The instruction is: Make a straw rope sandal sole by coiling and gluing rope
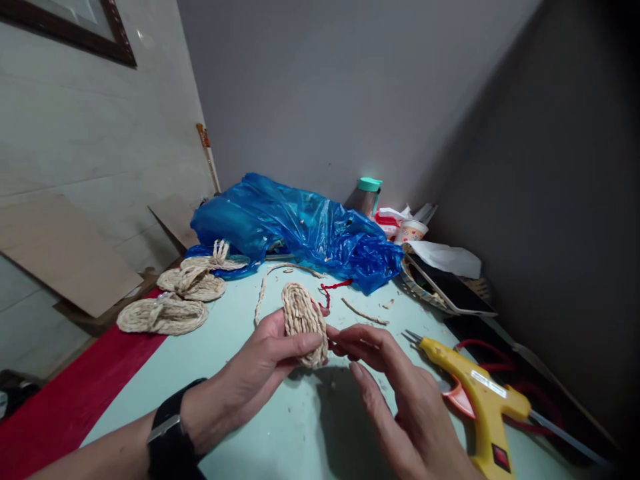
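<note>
My left hand (280,340) grips a small oval sole of coiled straw braid (302,307), its thumb laid across the lower half. The sole is tilted up above the table. At its right edge are the fingertips of my right hand (395,380), with the thumb held apart from the fingers; whether they touch the braid is hard to tell. Behind the sole a red cord (327,288) and a loose length of straw braid (261,293) lie on the table. To the left rest several finished-looking straw sandals (163,316).
A yellow glue gun (480,380) lies at the right. Crumpled blue plastic (300,213) spreads across the back. Behind it stand a bottle with a teal lid (369,190) and a paper cup (412,231). A phone (450,283) leans on a basket (420,283). Straw scraps (365,312) dot the table.
</note>
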